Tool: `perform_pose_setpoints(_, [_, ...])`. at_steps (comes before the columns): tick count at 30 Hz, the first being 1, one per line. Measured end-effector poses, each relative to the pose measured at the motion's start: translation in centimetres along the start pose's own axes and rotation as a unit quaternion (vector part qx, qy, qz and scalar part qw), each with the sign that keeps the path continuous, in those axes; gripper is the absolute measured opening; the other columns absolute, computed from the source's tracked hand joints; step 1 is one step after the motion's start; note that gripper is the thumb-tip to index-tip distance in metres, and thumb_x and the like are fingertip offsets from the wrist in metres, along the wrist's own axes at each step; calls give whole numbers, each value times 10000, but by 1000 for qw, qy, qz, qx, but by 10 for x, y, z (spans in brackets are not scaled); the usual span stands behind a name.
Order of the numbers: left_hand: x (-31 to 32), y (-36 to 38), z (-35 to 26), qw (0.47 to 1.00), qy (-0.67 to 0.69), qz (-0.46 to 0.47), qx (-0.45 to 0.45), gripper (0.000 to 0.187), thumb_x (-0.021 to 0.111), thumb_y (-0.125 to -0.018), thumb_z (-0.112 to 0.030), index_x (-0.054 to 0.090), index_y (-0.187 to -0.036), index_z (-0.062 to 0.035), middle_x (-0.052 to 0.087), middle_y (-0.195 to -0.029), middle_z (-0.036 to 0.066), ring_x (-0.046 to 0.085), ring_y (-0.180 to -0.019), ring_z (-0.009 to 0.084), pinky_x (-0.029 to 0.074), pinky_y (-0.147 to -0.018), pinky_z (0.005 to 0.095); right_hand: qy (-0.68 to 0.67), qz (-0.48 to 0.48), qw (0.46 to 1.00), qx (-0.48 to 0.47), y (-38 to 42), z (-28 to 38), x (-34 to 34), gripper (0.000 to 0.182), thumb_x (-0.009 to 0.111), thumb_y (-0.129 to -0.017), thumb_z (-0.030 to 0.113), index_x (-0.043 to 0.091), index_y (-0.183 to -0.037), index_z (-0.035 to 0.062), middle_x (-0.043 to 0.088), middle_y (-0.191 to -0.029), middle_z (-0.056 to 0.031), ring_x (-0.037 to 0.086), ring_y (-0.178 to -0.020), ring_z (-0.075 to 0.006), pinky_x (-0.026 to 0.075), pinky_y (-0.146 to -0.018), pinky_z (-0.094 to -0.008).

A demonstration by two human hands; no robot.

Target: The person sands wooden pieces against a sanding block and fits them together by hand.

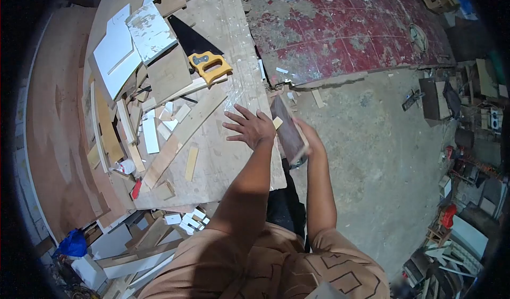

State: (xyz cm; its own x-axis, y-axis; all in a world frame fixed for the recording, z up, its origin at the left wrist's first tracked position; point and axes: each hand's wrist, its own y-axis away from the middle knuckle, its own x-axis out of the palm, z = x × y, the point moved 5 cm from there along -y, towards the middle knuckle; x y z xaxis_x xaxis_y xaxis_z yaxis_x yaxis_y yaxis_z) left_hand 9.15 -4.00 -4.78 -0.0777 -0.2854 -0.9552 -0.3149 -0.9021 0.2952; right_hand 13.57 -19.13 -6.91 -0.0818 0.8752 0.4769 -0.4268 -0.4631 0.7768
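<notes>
My left hand is spread with its fingers apart over the right part of the wooden worktable, palm down. Just past the table's right edge, my right hand holds a dark brown wooden board along its outer side. The board is tilted, and a small pale wood piece shows at its left edge, close to my left wrist. Further up on the table lies a handsaw with a yellow handle and a black blade.
White panels, boards and many wood offcuts cover the table's left side. More scraps are piled on the floor below it. A red, worn surface stands at the top right; tools and clutter line the far right.
</notes>
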Motion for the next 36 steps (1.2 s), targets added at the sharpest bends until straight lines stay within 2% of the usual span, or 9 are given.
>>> perform_pose_setpoints(4, [1,0,-1,1000,-3,1,7,768,401,-950,-417,35,-1530,-71,-46,-1567,265,-7,-1408,546,86,-1044,746,-51,18,999,10,-45,7,8,434,610,-905,360,600,-1157,7,666,-952,-116,658,-792,-226,542,-702,-362])
perform_pose_setpoints(6, [2,-1,-1,1000,-10,4,0,769,403,-949,-417,36,-1531,-75,-52,-1568,263,-6,-1406,550,88,-1041,747,6,-84,996,0,-43,-1,3,436,598,-911,364,595,-1180,21,662,-955,-98,643,-761,-204,528,-674,-347])
perform_pose_setpoints(11, [4,-3,-1,1000,-13,5,1,756,395,-955,-416,39,-1531,-79,-59,-1566,263,0,-1402,555,91,-1038,750,135,-98,985,-32,34,6,8,473,640,-864,447,652,-1074,24,677,-924,-90,659,-763,-200,529,-653,-332])
perform_pose_setpoints(13, [4,-2,0,1000,-17,7,-2,747,389,-961,-416,41,-1530,-80,-62,-1565,264,3,-1400,558,96,-1036,753,102,-80,990,56,49,9,16,425,574,-922,362,608,-1183,28,647,-953,-84,608,-790,-163,502,-683,-303])
perform_pose_setpoints(19, [5,-3,0,1000,-11,2,-2,727,383,-972,-388,28,-1532,-90,-70,-1564,262,-17,-1402,555,90,-1036,754,106,-124,984,-75,-80,-11,-2,377,560,-919,340,624,-1097,14,626,-875,-67,562,-778,-179,448,-740,-314])
perform_pose_setpoints(26, [7,-5,-2,999,-26,20,-6,707,367,-983,-376,26,-1531,-88,-74,-1567,256,-13,-1403,553,95,-1044,744,319,-89,909,-254,-55,-23,-26,395,507,-938,235,586,-1235,-13,606,-1186,-145,547,-1105,-180,397,-958,-295])
perform_pose_setpoints(28, [8,-4,-1,999,-31,30,-10,710,369,-982,-379,28,-1531,-85,-68,-1570,251,-3,-1406,549,97,-1049,737,64,-26,979,-190,-53,-41,-32,437,486,-945,209,523,-1330,6,577,-1256,-154,534,-1161,-211,371,-1009,-304])
perform_pose_setpoints(32, [8,-6,-2,999,-27,26,-10,709,359,-985,-379,17,-1532,-85,-74,-1570,250,6,-1405,551,95,-1050,737,202,-159,921,-292,-62,8,10,536,459,-945,123,351,-1457,5,520,-1347,-155,507,-1197,-226,346,-1027,-295])
perform_pose_setpoints(36, [10,-6,-1,999,-26,28,-9,708,351,-987,-378,8,-1532,-84,-81,-1567,255,-5,-1403,555,89,-1048,740,121,-157,926,-321,-72,23,7,549,445,-931,78,331,-1461,-9,465,-1411,-172,443,-1278,-222,326,-1039,-281])
